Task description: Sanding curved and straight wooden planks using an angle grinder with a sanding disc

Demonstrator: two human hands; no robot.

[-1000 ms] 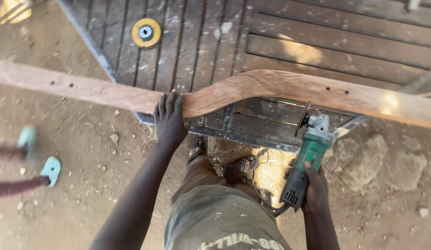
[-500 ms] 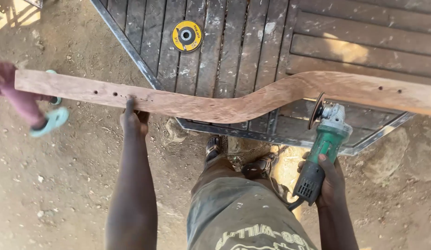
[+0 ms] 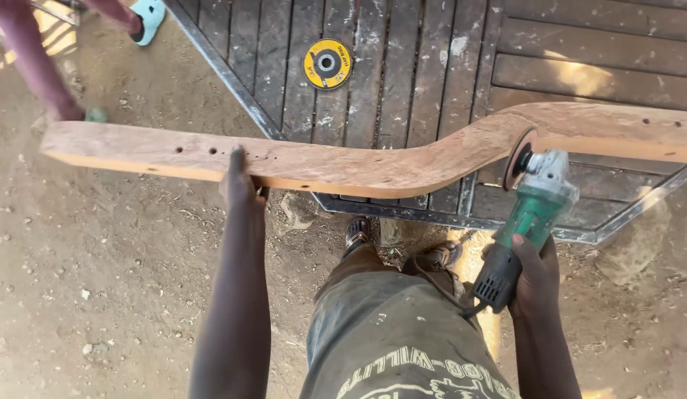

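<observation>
Your left hand (image 3: 240, 185) steadies the sideways-lying curved plank (image 3: 358, 159); your right hand (image 3: 532, 270) grips the grinder (image 3: 532, 210), its disc at the bend.

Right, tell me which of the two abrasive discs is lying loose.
The yellow disc lying flat on the dark slatted platform. The other, brown disc is mounted on the green angle grinder, against the curved plank.
</observation>
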